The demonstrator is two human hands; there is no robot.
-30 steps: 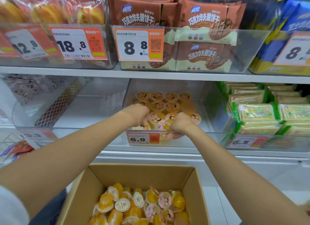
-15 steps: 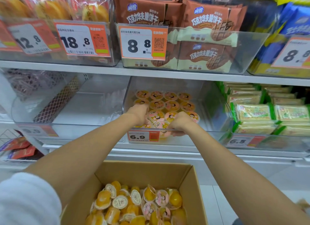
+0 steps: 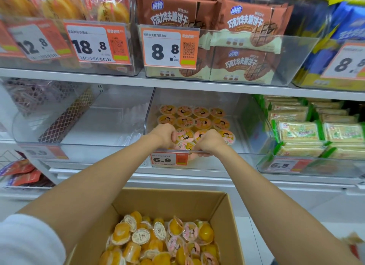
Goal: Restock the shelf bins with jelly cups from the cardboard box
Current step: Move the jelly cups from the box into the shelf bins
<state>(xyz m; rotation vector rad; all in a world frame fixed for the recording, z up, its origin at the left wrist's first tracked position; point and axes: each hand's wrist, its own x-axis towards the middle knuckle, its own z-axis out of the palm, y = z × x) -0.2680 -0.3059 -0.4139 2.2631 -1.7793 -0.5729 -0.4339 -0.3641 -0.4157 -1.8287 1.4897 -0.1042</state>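
Head view. Cardboard box (image 3: 177, 201) at 6 o'clock, flaps open, holds a loose heap of jelly cups (image 3: 164, 239), yellow fruit and pink lids mixed. Clear shelf bin (image 3: 250, 130) at 12 o'clock from the box, on the middle shelf, price tag 6.9 (image 3: 167, 159) on its front. Shelved cups (image 3: 200, 116), lids up, sit in rows across the bin's back and middle. Left hand (image 3: 165, 134) and right hand (image 3: 209, 142) both reach over the front rim, right at 3 o'clock of left, near but apart. Both sets of fingers curl down against front-row cups; cannot tell whether either pinches one. Second clear bin (image 3: 94, 126) at 9 o'clock; green cracker packs (image 3: 300, 132) at 3 o'clock; brown wafer packs (image 3: 246, 27) on the shelf above.
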